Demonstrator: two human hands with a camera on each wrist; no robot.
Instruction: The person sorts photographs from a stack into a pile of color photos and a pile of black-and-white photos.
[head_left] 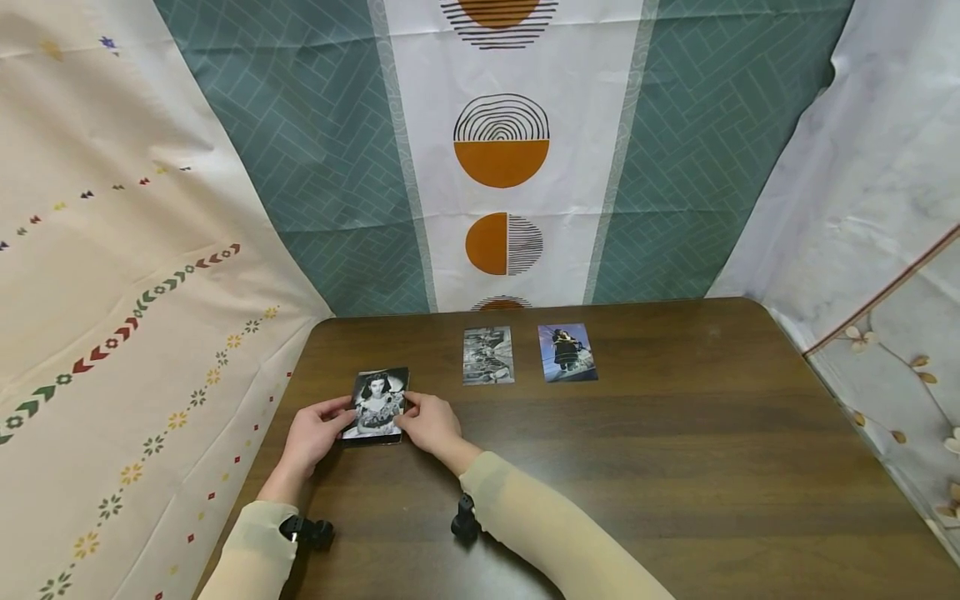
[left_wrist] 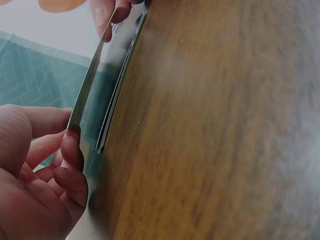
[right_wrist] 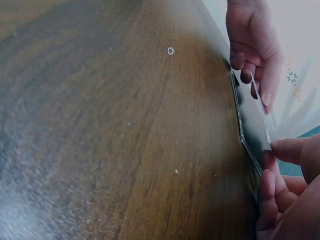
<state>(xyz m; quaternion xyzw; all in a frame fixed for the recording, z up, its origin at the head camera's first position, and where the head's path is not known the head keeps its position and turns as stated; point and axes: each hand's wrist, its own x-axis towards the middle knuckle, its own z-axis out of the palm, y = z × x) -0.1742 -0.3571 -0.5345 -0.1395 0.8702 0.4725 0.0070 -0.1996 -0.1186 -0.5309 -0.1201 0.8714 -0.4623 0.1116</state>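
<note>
A black-and-white photo card (head_left: 378, 407) showing a person is held at its two sides above the left part of the table. My left hand (head_left: 309, 437) pinches its left edge between thumb and fingers. The right hand (head_left: 435, 427) pinches the opposite edge. Seen edge-on in the left wrist view, the card (left_wrist: 86, 95) is raised over a thin stack of cards (left_wrist: 119, 85) lying on the wood. In the right wrist view, the same gap shows between the held card and the stack (right_wrist: 237, 112). Most of the stack's top is hidden from the head view.
Farther back on the brown wooden table (head_left: 675, 467) lie a grey photo card (head_left: 488, 356) and, to its right, a bluish card with a dark figure (head_left: 567, 353). Patterned cloths (head_left: 322, 150) hang behind the table and along both sides. Black wrist cameras sit under both sleeves.
</note>
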